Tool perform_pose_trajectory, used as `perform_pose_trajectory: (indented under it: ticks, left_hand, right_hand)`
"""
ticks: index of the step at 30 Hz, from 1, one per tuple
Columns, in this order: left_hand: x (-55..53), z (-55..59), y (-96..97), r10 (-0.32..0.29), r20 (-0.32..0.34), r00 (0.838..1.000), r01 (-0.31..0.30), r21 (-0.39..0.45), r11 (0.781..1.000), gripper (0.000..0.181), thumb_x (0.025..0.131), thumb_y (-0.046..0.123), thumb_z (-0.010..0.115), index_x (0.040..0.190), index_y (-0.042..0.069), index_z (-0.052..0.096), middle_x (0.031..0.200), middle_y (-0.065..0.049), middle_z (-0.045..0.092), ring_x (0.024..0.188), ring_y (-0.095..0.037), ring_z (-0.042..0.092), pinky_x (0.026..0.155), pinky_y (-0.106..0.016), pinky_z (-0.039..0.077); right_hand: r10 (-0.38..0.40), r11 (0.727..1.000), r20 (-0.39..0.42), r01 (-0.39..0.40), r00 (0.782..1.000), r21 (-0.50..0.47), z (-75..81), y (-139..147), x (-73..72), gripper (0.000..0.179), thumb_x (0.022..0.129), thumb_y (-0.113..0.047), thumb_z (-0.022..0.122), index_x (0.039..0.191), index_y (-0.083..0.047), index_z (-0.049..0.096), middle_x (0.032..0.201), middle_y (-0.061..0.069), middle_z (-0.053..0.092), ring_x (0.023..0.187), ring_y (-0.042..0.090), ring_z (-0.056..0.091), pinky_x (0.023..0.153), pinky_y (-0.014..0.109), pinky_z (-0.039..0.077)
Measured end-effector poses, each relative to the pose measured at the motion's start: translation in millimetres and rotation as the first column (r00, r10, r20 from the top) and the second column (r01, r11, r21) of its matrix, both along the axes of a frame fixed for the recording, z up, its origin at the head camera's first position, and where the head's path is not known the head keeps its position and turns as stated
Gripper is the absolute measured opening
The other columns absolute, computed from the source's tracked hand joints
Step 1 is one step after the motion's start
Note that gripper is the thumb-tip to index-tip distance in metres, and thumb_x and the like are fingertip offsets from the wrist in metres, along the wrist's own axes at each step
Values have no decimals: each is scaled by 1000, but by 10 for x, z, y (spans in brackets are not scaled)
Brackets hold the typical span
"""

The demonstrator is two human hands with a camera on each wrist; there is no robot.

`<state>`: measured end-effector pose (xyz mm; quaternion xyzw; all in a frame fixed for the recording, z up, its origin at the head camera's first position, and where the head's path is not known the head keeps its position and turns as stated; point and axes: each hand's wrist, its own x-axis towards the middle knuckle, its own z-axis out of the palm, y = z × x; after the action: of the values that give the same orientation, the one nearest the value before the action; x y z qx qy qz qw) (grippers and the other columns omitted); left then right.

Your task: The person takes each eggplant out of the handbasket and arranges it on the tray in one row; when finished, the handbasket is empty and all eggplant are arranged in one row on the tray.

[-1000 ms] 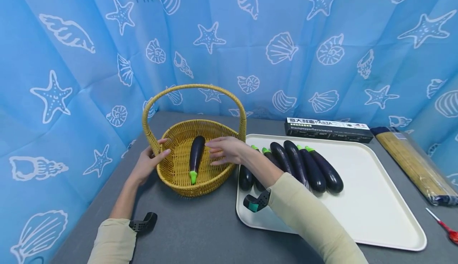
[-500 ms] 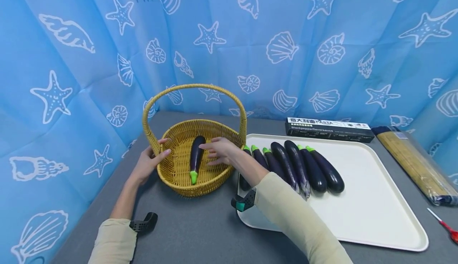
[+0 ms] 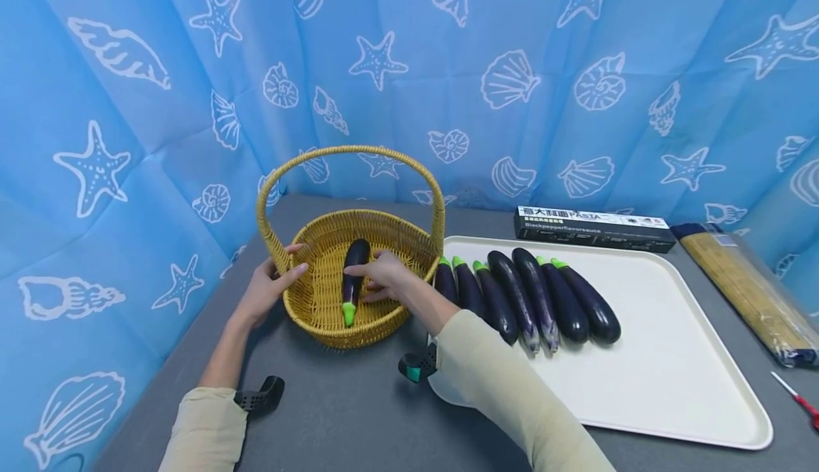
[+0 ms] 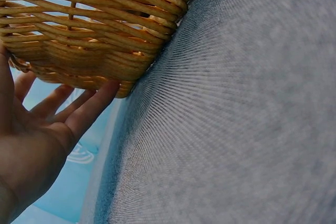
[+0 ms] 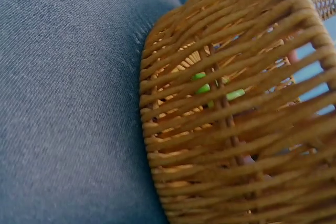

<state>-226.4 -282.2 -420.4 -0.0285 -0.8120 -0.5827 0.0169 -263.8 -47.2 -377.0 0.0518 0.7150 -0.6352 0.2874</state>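
Note:
A dark purple eggplant [image 3: 358,250] with a green stem end lies in the yellow wicker basket [image 3: 320,330]. My right hand [image 3: 387,273] reaches in over the basket's right rim and grips this eggplant, its thumb across the top and fingers along the right side. At the basket's left, my left hand [image 3: 267,288] holds the rim by the foot of the handle, thumb inside. In the left wrist view the left hand's fingers [image 4: 86,111] lie against the outer weave. The right wrist view shows the basket wall [image 5: 231,129], with green glimpsed through gaps; the right hand is mostly hidden there.
A white tray [image 3: 678,379] right of the basket bears several eggplants [image 3: 505,283] side by side. Behind it stands a black pasta box [image 3: 595,229]. Further right lie a wrapped bamboo mat [image 3: 745,287] and a red-and-white utensil [image 3: 800,402]. A blue curtain [image 3: 448,102] hangs behind.
My right hand has moved left and down inside the basket, from beside the eggplant to a hold on it. The left hand keeps its place on the rim. The view has shifted slightly.

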Motion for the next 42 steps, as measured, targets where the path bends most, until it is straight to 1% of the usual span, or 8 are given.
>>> perform_pose_trajectory:
  ticks: [4, 8, 13, 17, 21, 26, 36, 42]
  left_hand:
    - [-7, 5, 0, -3, -1, 1000, 3, 6, 1000, 60, 96, 28, 60, 147, 10, 35, 127, -24, 45, 103, -26, 51, 79, -28, 46]
    - [-7, 4, -1, -4, 1, 1000, 4, 13, 1000, 60, 96, 28, 60, 147, 9, 35, 127, -25, 45, 101, -24, 53, 79, -28, 47]
    - [-3, -1, 0, 1, -1, 1000, -1, 14, 1000, 60, 95, 28, 60, 147, 9, 36, 124, -25, 46, 98, -21, 54, 78, -28, 47]
    - [-12, -14, -1, 2, -2, 1000, -2, 13, 1000, 59, 95, 28, 60, 146, 8, 36, 124, -25, 46, 99, -22, 53, 78, -28, 47]
    - [-21, -22, 2, 5, -3, 1000, -5, 11, 1000, 60, 95, 28, 60, 146, 8, 36, 125, -25, 46, 100, -24, 52, 78, -28, 47]
    - [-22, -18, 2, 9, 0, 1000, -9, 18, 1000, 60, 94, 29, 61, 146, 9, 38, 125, -23, 46, 100, -25, 51, 77, -28, 47]
    - [-18, -22, 1, 6, -10, 1000, -6, 11, 1000, 59, 95, 29, 61, 146, 9, 38, 123, -23, 47, 97, -22, 53, 76, -28, 47]
    - [-22, -23, -3, 8, -10, 1000, -8, -2, 1000, 60, 95, 30, 60, 146, 8, 36, 124, -24, 46, 99, -21, 52, 78, -27, 46]
  right_hand:
    - [-9, 1000, -38, 10, 999, 27, -2, -68, 24, 83, 86, -17, 73, 150, -6, 21, 130, 22, 43, 111, 36, 52, 74, 43, 53]
    - [-21, 995, -76, 28, 997, 93, -23, -148, 34, 79, 85, -19, 74, 146, -4, 27, 121, 20, 49, 106, 34, 55, 72, 41, 53]
    - [-35, 974, -116, 60, 993, 219, -45, -260, 20, 77, 83, -20, 77, 142, -4, 32, 111, 18, 53, 95, 30, 60, 64, 38, 54]
    - [-25, 960, -130, 60, 991, 272, -45, -320, 17, 80, 80, -18, 79, 143, -4, 31, 114, 19, 52, 87, 28, 63, 60, 37, 54]
    - [-4, 960, -135, 42, 991, 277, -39, -337, 24, 86, 80, -12, 79, 147, -5, 25, 119, 22, 50, 85, 28, 63, 59, 36, 54]
    - [9, 965, -132, 26, 991, 260, -32, -325, 23, 89, 83, -8, 75, 150, -6, 18, 122, 23, 49, 93, 30, 62, 64, 37, 54]
    - [19, 976, -107, 5, 994, 216, -26, -281, 18, 78, 84, -6, 73, 146, -6, 26, 120, 22, 49, 105, 34, 57, 68, 40, 54]
    - [34, 987, -91, -20, 995, 158, -37, -249, -5, 70, 85, -3, 71, 143, -5, 31, 114, 20, 52, 99, 33, 59, 66, 39, 54]
